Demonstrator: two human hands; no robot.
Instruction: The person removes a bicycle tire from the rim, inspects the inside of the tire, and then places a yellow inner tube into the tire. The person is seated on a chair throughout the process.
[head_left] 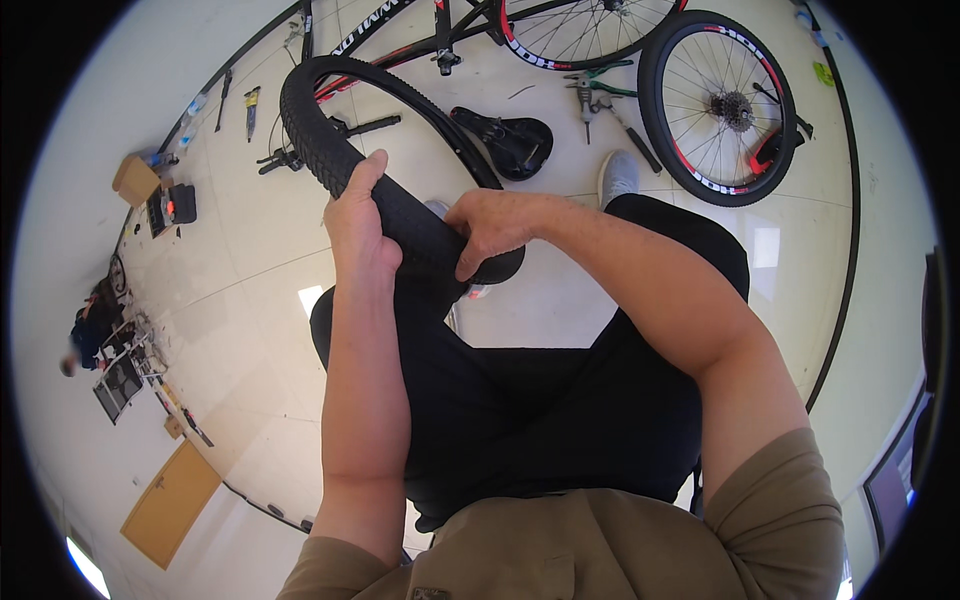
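Note:
A black knobby bicycle tire point(312, 130) stands tilted in front of my knees, with no spokes or rim showing inside it. My left hand point(358, 222) grips its tread on the left side, thumb raised along the top. Lower down on the right, my right hand point(492, 226) is closed round the tire wall, with the thumb on the outer face and the other fingers partly hidden. Just beyond the tire, a black bicycle saddle point(519, 146) lies on the floor.
A spoked wheel with cassette point(735, 110) lies at the right. Pliers point(605, 80) and a hammer-like tool point(640, 145) lie beside it. A bicycle frame point(375, 62) and another wheel point(590, 20) are at the back. Far left are a cardboard box point(135, 181) and a person point(95, 318).

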